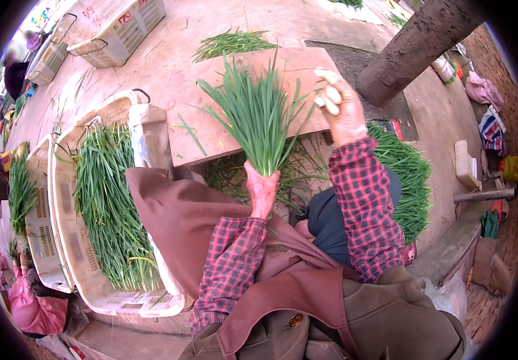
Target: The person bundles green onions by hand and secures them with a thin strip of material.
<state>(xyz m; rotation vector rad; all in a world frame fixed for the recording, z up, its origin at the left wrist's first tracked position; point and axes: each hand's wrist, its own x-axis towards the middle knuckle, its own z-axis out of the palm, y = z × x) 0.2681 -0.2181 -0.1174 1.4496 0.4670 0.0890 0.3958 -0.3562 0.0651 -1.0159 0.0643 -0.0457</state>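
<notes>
White crate (61, 198) at the left, packed with long green chive-like leaves (106, 204); a second crate with more greens just behind it at the far left. Pinkish board (211, 90) lies ahead of the person, serving as the work surface; a loose heap of greens (230, 42) lies past its far edge, another pile (409, 174) off its right edge by the right forearm, and a few stray blades on the board itself. Brown apron (193, 222) over the lap. Tree trunk (418, 42) at upper right.

Bunch of greens (256, 120) held upright over the near edge of the board, tips fanned toward the far edge. Left hand (262, 189) grips the bunch at its base, fingers wrapped tight round the stalks. Right hand (338, 108) is raised above the board's right edge, just beside the fanned tips but apart from them; fingers curled loosely, spread a little, nothing seen between them.

Step looks like sorting or evening up a handful: one hand steadies, the other picks. Judged next need: right hand closes in on the tips or an odd blade to pull it free, while the left grip stays firm so the bunch does not slip apart.
</notes>
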